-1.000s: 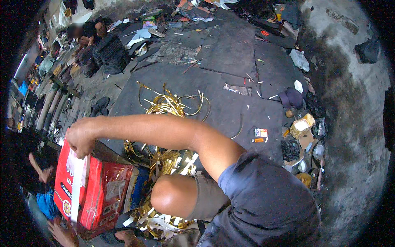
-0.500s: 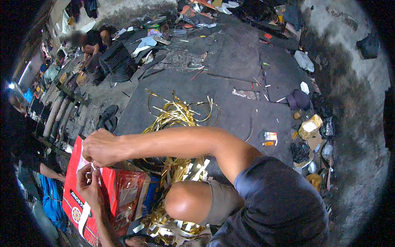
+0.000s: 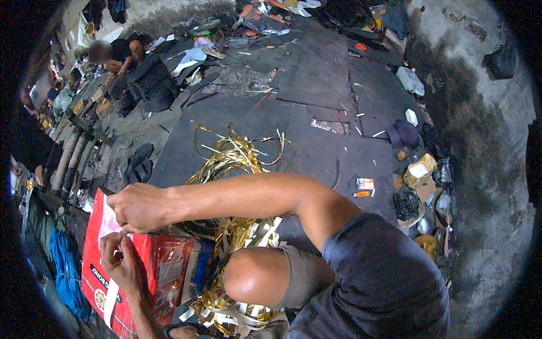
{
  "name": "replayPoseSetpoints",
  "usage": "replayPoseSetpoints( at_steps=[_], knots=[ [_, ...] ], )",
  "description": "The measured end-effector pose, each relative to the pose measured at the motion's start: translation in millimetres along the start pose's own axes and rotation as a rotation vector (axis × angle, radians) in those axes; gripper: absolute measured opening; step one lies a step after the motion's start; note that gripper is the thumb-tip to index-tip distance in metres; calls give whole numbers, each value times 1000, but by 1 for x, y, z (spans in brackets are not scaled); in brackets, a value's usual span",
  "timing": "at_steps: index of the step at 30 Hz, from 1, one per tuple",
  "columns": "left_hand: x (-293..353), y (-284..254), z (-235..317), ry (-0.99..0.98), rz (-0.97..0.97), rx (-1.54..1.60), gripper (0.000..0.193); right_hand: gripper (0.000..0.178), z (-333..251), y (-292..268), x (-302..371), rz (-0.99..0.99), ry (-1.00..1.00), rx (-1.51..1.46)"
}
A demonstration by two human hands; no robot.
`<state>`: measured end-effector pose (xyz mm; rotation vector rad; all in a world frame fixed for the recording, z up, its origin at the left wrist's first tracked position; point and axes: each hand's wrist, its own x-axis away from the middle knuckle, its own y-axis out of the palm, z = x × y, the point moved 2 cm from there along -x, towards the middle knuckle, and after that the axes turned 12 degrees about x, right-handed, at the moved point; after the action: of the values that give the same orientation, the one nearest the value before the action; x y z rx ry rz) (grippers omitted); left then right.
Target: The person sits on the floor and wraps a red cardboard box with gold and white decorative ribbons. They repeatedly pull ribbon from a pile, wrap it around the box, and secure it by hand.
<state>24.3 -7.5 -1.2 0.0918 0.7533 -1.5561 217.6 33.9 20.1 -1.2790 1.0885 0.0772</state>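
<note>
A red box (image 3: 93,254) with a pale patch on top stands at the left, under both my hands. My left hand (image 3: 119,263) is closed with its fingers curled, pinching a narrow white strip (image 3: 111,302) that hangs down across the box. My right hand (image 3: 138,208) reaches across from the right and is closed just above the left one. Their fingertips meet near the pale patch. What the right fingers grip is hidden. Beyond my right forearm lies a loose bundle of gold strips (image 3: 240,158) with white undersides.
More gold and white strips (image 3: 237,313) lie beside my bent knee (image 3: 257,277). A small white-and-red pack (image 3: 365,184) and an orange lighter (image 3: 361,194) lie on the dark floor. Rubbish lines the right wall. Another person (image 3: 121,56) sits at the far left by a dark woven stack (image 3: 149,87).
Both hands have shifted slightly left and down, fingertips still together. The white strip now hangs straighter. The whole view has moved slightly; at the left, the other person's arm near the blue cloth is gone.
</note>
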Motion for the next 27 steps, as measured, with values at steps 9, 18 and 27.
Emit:
replayPoseSetpoints(
  at_steps=[9,18,27],
  knots=[
    [-3,-13,-19,18,-20,123,15,25,18,1,-9,-71,-159,-173],
    [-8,-3,-2,-39,0,153,17,19,16,-10,6,30,9,-157],
    [-3,-9,1,-147,47,131,12,16,2,21,14,57,483,-551]
  ],
)
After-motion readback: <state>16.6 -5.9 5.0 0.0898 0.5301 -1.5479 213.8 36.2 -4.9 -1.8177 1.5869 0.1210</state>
